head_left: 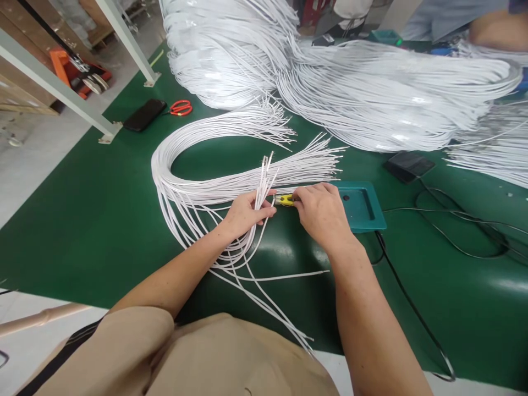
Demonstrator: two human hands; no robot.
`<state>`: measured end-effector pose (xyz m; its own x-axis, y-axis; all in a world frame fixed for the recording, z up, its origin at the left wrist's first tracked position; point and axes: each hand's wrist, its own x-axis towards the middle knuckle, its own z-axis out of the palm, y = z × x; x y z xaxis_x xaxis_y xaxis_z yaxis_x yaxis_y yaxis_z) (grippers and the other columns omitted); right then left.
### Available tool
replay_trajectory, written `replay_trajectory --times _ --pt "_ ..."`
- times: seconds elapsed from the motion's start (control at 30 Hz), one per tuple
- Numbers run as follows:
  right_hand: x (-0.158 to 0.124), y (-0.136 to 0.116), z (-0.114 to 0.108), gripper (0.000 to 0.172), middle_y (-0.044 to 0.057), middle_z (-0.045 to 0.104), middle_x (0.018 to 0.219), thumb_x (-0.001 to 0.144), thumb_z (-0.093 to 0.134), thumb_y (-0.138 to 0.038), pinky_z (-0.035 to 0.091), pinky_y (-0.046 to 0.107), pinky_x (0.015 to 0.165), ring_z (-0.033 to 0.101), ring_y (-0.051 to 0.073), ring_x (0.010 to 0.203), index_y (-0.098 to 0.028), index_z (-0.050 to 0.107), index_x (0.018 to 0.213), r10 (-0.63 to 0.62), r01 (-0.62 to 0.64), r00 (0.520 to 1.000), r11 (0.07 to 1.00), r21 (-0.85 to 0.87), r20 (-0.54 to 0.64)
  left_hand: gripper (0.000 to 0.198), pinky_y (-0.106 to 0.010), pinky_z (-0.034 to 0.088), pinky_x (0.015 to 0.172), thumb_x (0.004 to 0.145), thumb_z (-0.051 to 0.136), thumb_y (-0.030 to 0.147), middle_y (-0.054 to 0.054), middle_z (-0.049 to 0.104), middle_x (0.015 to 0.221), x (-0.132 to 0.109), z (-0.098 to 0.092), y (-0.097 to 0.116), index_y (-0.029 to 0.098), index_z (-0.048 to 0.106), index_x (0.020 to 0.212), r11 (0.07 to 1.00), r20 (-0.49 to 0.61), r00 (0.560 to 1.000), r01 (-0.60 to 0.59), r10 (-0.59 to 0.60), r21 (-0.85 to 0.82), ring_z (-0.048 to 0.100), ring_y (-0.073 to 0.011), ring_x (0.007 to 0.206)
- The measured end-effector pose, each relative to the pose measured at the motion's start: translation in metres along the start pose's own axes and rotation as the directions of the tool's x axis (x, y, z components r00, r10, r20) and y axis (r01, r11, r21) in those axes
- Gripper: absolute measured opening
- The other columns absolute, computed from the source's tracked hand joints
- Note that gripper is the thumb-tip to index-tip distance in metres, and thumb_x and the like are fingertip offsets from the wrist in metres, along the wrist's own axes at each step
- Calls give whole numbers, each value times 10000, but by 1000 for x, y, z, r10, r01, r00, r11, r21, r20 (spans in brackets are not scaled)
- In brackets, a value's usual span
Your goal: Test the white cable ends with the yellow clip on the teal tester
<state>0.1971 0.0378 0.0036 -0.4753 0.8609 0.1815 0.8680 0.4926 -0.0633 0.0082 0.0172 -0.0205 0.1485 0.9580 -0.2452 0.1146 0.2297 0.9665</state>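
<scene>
My left hand (248, 211) is closed around a small bunch of white wires (264, 179), whose ends stick up above the fingers. In my right hand (320, 209) is a small yellow tool (284, 199) with a metal tip, which looks like a wire cutter or snips. Its tip meets a single wire beside my left thumb. A larger bundle of white wires (165, 159) curves in a U on the table behind both hands. Several loose wires (284, 276) trail from the bunch toward my body.
A teal tray (373, 206) lies right of my right hand, with a black cable (408, 297) by it. Large heaps of white wire (383, 99) fill the back. Red-handled scissors (180, 108) and a black phone (145, 115) lie at back left, near a metal post (136, 49). A person's arm (499, 32) shows at far right.
</scene>
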Motion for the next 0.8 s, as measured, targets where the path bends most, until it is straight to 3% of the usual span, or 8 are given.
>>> replay_trajectory --times 0.17,0.33,0.63,0.73,0.8 --pt "0 2 -1 186 101 709 853 793 499 -66 321 385 861 564 255 855 -151 628 897 3 -3 1000 1000 20 -15 518 -184 497 483 678 733 259 -9 656 764 1 4 0 138 650 1175 998 -47 999 2 1 70 546 -68 548" --pt "2 5 3 194 86 670 741 793 474 -60 303 383 777 502 259 829 -171 630 825 18 -17 999 1000 25 -41 516 -191 516 490 691 729 285 -17 669 773 8 4 -8 143 648 1181 993 -72 997 5 3 117 579 -87 576" --pt "5 6 4 198 84 579 650 793 473 -63 321 376 763 474 239 770 -174 631 750 29 -29 998 1000 0 -51 483 -208 490 488 697 731 321 -6 689 780 12 4 -17 191 674 1158 974 -83 996 -4 23 225 554 -77 486" --pt "2 5 1 158 96 630 713 832 500 -126 361 398 805 516 256 827 -172 650 818 24 -23 999 999 37 -34 450 -216 477 504 704 728 330 3 693 771 11 5 -17 204 688 1133 962 -82 996 -22 46 271 554 -80 461" --pt "-3 6 1 176 126 686 921 874 501 -197 355 467 918 535 294 1002 -168 656 952 46 -43 995 998 34 -85 445 -221 479 513 708 724 335 0 695 779 11 4 -17 208 690 1133 960 -79 996 -22 46 279 561 -87 472"
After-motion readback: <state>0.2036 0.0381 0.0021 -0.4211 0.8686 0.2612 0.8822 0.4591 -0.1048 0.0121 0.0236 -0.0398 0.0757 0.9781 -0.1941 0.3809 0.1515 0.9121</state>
